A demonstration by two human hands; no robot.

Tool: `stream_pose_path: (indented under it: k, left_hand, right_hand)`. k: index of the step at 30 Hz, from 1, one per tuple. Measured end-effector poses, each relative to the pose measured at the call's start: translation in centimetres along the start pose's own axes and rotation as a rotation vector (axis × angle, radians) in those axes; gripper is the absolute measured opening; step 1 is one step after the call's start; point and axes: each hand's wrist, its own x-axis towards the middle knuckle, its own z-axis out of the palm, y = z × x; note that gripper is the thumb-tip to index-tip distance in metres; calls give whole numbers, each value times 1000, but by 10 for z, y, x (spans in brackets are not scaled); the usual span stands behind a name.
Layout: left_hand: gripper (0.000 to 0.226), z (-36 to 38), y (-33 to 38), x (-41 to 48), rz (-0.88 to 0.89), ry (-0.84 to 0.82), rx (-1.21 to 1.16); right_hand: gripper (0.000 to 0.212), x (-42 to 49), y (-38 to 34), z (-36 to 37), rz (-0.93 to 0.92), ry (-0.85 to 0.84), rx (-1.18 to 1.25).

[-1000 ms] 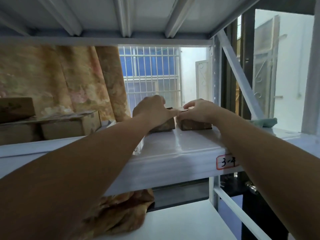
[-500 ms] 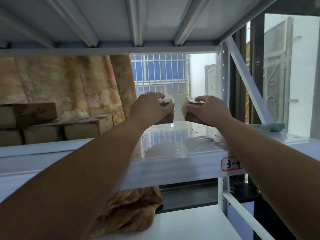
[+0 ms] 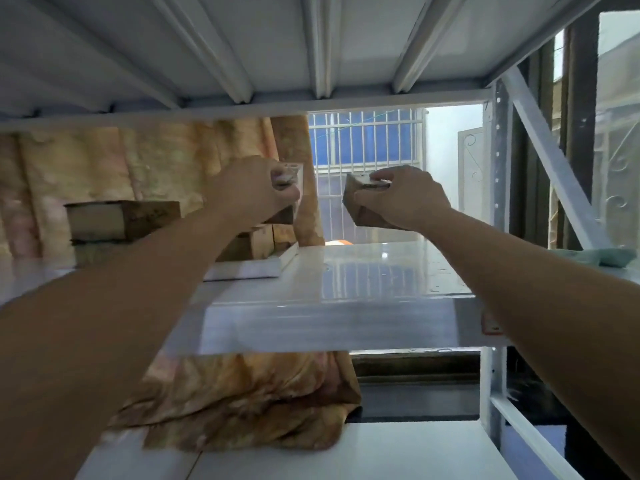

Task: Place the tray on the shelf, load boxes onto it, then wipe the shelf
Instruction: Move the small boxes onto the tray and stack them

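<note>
Your L hand [image 3: 252, 194] grips a small box [image 3: 284, 215] at frame centre; your R hand [image 3: 405, 199] grips a brown box [image 3: 358, 206] just right of it. Both are held above the white shelf [image 3: 363, 271]. Tray [image 3: 249, 270] w/ stacked boxes [image 3: 251, 244] sits centre-left.

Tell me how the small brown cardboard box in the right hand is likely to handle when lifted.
Probably light: the right hand holds the small brown cardboard box clear of the glossy white metal shelf one-handed. Likely stiff, since its edges look straight under that grip. Set down, it might slide on the shiny surface.
</note>
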Motion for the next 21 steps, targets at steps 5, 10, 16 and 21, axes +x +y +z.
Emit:
stream_pose_path:
  k: [5, 10, 16, 21]
  left_hand:
    - [41, -34, -63, -4, -95, -29, -9]
    - [49, -44, -118, -8, -82, -51, 13]
    - [51, -37, -155, -13, 132, -149, 103]
    - [68, -41, -169, -21, 229, -190, 176]
  right_hand:
    - [57, -2, -75, 31, -111, -21, 23]
    - [52, -4, -138, 68, -125, -49, 26]
    - [57, -7, -180, 99, -54, -37, -16]
    - [57, -12, -191, 113, 7, -16, -56]
